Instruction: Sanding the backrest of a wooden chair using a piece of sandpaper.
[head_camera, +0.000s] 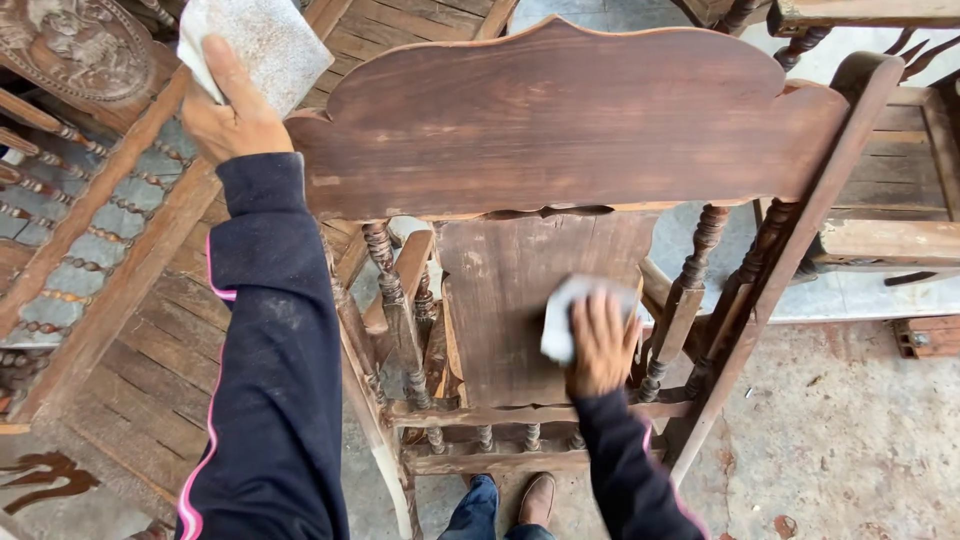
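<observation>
A dark wooden chair back (560, 110) with a curved top panel and turned spindles fills the middle. My right hand (603, 345) presses a pale sheet of sandpaper (560, 310) flat against the chair's centre splat (510, 300). My left hand (232, 115) is raised at the upper left, holding a second grey-white sheet of sandpaper (258, 40) next to the top panel's left end. Both arms wear dark sleeves with pink stripes.
Other wooden furniture parts surround the chair: a spindled panel (70, 220) at left, a carved piece (75, 45) at top left, and frames (890, 200) at right. Below is a concrete floor (840, 430). My shoe (537, 500) shows under the chair.
</observation>
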